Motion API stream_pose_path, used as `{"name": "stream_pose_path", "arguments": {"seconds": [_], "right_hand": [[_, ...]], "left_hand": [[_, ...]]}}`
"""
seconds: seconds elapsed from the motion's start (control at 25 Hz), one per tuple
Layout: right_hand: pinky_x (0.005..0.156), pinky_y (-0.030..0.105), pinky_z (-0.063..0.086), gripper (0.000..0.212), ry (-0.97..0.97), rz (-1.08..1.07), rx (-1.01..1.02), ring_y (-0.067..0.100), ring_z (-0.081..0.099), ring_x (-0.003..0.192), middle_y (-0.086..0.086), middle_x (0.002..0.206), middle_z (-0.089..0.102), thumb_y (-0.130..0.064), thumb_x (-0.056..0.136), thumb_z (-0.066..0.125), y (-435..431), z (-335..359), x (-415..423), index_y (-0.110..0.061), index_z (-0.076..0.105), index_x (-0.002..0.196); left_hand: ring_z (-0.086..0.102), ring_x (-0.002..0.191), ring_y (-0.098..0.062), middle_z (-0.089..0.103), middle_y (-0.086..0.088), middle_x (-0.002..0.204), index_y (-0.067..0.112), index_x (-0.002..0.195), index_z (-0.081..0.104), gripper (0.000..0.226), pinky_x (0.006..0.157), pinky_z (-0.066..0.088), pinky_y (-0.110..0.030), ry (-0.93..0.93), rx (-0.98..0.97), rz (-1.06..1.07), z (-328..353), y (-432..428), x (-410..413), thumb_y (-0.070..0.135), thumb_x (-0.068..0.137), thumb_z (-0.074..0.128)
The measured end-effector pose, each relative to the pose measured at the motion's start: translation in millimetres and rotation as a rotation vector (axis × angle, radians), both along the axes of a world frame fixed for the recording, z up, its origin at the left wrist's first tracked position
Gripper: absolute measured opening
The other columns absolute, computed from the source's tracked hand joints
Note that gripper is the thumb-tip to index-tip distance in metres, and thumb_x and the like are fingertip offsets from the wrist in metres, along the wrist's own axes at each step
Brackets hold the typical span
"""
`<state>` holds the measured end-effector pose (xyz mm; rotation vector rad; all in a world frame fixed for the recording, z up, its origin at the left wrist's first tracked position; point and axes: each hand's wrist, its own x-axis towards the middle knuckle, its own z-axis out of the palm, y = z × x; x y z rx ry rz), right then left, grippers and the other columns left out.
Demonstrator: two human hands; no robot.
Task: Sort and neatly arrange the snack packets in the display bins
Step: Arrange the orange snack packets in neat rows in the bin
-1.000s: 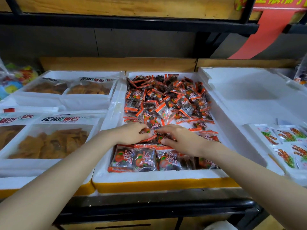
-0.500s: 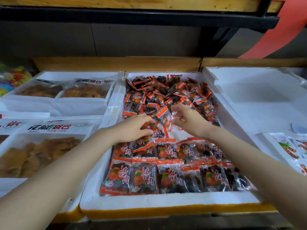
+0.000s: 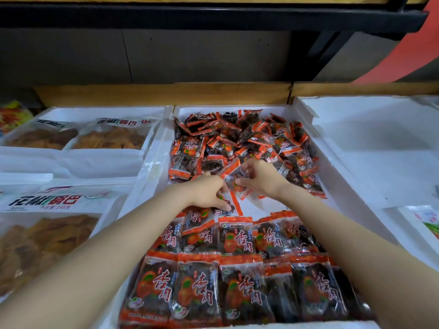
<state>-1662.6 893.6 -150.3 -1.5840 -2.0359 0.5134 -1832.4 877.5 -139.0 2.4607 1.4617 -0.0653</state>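
Right hand [image 3: 261,180]: fresh packet [image 3: 234,174] just drawn from our twelve-o'clock pile [image 3: 249,136]. Left hand [image 3: 207,194]: pinches second packet [image 3: 226,205]. We continue rows [image 3: 240,241].

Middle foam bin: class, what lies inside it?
A loose packet heap at the back, neat packet rows in front, bare white floor between. The left hand pinches one packet, the right hand another; lower layers are covered.

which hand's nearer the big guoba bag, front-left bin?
Left. The left hand pinches an apricot packet in the middle bin, one bin right of the guoba bag; the right hand holds a second packet farther right.
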Motion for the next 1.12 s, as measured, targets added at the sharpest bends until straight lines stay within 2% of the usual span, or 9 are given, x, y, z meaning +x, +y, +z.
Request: {"name": "stream_pose_path", "arguments": {"seconds": [0.08,0.24,0.32,0.4,0.52,0.64,0.8,1.0,1.12], "right_hand": [[0.056,0.025,0.042,0.018,0.074,-0.042,0.088,0.02,0.054,0.07,0.002,0.076,0.055,-0.02,0.087,0.065,-6,7,2,-0.012,0.051,0.095],[0.063,0.02,0.044,0.014,0.451,-0.107,0.254,0.011,0.051,0.063,-0.001,0.067,0.053,-0.022,0.086,0.066,-25,39,7,-0.011,0.057,0.083],[0.076,0.028,0.05,0.015,0.622,-0.013,0.118,0.013,0.057,0.07,0.001,0.07,0.06,-0.025,0.088,0.064,-38,50,1,-0.01,0.065,0.084],[0.08,0.032,0.053,0.02,0.748,0.13,-0.086,0.017,0.06,0.075,0.006,0.078,0.064,-0.021,0.09,0.061,-52,54,-13,-0.003,0.069,0.092],[0.064,0.03,0.047,0.029,0.705,0.129,-0.095,0.016,0.052,0.064,0.009,0.07,0.055,-0.024,0.084,0.068,-63,54,-34,0.003,0.063,0.09],[0.052,0.021,0.035,0.031,0.562,0.105,0.031,0.01,0.04,0.05,0.002,0.057,0.045,-0.031,0.081,0.071,-73,55,-46,-0.011,0.048,0.075],[0.065,0.032,0.049,0.026,0.629,0.202,-0.098,0.018,0.052,0.065,0.006,0.069,0.054,-0.034,0.092,0.054,-75,57,-42,-0.011,0.049,0.079],[0.081,0.038,0.052,0.051,-0.076,0.203,-0.429,0.029,0.063,0.09,0.022,0.111,0.062,-0.048,0.092,0.045,-67,38,-38,0.0,0.058,0.103],[0.076,0.04,0.045,0.053,-0.172,0.219,-0.547,0.032,0.057,0.092,0.024,0.106,0.053,-0.049,0.089,0.053,-67,35,-52,0.0,0.055,0.107]], "left_hand": [[0.036,0.065,-0.013,0.046,-0.008,0.069,0.01,0.082,0.054,0.027,0.063,0.035,-0.032,-0.097,-0.014,0.009,5,-3,1,0.032,0.085,0.07],[0.053,0.065,-0.015,0.055,0.001,0.074,0.011,0.099,0.044,0.018,0.055,0.039,-0.02,-0.465,0.208,0.207,21,-16,-6,0.02,0.093,0.059],[0.056,0.074,-0.014,0.059,-0.002,0.084,0.011,0.106,0.044,0.018,0.069,0.047,-0.019,-0.807,0.295,0.394,25,-22,-11,0.023,0.096,0.054],[0.058,0.084,-0.016,0.06,-0.005,0.098,0.011,0.115,0.048,0.022,0.086,0.053,-0.037,-1.227,0.122,0.534,30,-35,-8,0.026,0.1,0.048],[0.055,0.064,-0.011,0.058,-0.003,0.08,0.012,0.107,0.055,0.03,0.067,0.054,-0.032,-1.627,-0.253,0.557,39,-61,-4,0.037,0.101,0.039],[0.058,0.06,-0.009,0.061,0.005,0.067,0.014,0.107,0.06,0.022,0.06,0.051,-0.027,-1.597,-0.235,0.483,45,-79,-10,0.032,0.095,0.054],[0.069,0.087,-0.02,0.072,-0.008,0.096,0.011,0.111,0.062,0.02,0.086,0.054,-0.04,-1.571,0.031,0.551,39,-73,-26,0.015,0.091,0.063],[0.061,0.078,-0.012,0.064,-0.001,0.088,0.01,0.115,0.059,0.027,0.101,0.045,-0.05,-1.653,0.061,0.665,41,-68,-40,0.02,0.09,0.064],[0.06,0.081,-0.013,0.064,-0.003,0.092,0.012,0.112,0.059,0.025,0.102,0.044,-0.051,-1.683,0.037,0.665,39,-69,-41,0.021,0.089,0.066]]}}
